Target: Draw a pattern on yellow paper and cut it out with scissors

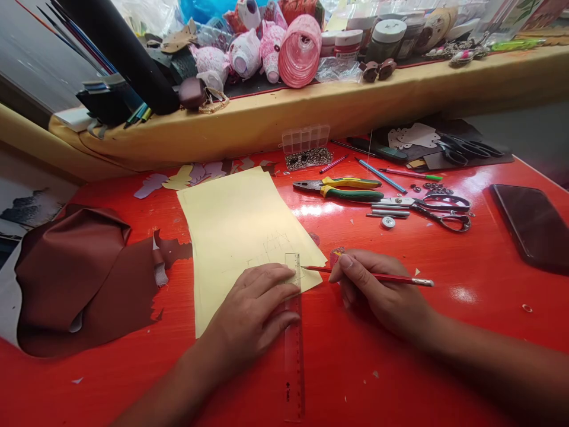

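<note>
My left hand is showing at the lower centre of the frame, bare, with its nails trimmed short. My right hand is showing right of centre, just as bare and short-nailed. My left forearm is running out past the bottom edge, and my right forearm is running out at the lower right, both without sleeves.

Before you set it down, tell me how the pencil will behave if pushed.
The pencil in your right hand looks slim and rounded, so it is probably light and apt to roll on the glossy table. Long and thin, it might snap if levered hard.
</note>
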Motion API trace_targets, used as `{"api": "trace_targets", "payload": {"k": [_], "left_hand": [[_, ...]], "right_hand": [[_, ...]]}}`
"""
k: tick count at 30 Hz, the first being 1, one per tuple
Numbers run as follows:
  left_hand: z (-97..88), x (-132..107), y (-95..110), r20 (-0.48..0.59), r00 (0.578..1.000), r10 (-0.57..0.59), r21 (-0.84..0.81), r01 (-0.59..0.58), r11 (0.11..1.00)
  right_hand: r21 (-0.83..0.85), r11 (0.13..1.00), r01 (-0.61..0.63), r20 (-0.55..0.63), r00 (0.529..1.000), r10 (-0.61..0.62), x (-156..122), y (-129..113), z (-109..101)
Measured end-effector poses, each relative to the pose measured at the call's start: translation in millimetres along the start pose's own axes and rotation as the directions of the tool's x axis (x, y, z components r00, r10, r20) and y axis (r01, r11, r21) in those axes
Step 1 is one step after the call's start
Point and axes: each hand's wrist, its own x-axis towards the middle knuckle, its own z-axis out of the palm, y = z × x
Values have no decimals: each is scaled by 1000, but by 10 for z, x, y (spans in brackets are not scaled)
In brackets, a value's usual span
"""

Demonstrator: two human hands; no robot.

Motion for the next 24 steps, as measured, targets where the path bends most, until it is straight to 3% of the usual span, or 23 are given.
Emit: {"api": "trace_targets", "payload": {"k": [24], "left_hand": [[1, 3, 6, 4, 1000, 0, 6, 0, 1000]], "right_hand": [[-98, 994, 43, 18, 999, -41, -2, -9, -6]]}}
